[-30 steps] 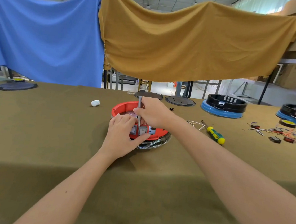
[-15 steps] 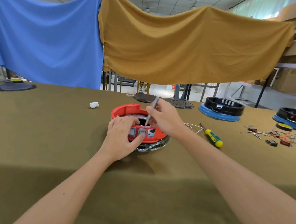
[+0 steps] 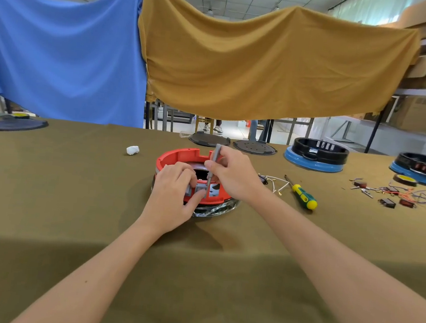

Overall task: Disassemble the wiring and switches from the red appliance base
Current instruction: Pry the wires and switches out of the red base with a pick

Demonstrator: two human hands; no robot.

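Observation:
The red appliance base (image 3: 178, 156) sits in the middle of the olive-covered table, on a shiny dark ring. My left hand (image 3: 173, 196) grips its near rim, fingers over the top and thumb under the grey switches (image 3: 200, 189) set in the front wall. My right hand (image 3: 234, 175) pinches a thin grey tool (image 3: 213, 165), held almost upright with its tip down at the switch next to my left thumb. A white panel with dark holes (image 3: 214, 189) shows to the right of the switches.
A yellow-and-green screwdriver (image 3: 303, 194) and loose white wires (image 3: 277, 184) lie right of the base. Removed switches and coloured wires (image 3: 396, 196) are scattered further right. Black-and-blue bases (image 3: 316, 155) stand at the back right, dark lids (image 3: 208, 139) behind, a white wad (image 3: 132, 150) at left.
The grey tool has swung from tilted inside the base back to nearly upright, its tip now down at the front switch. My left hand has kept its grip on the rim.

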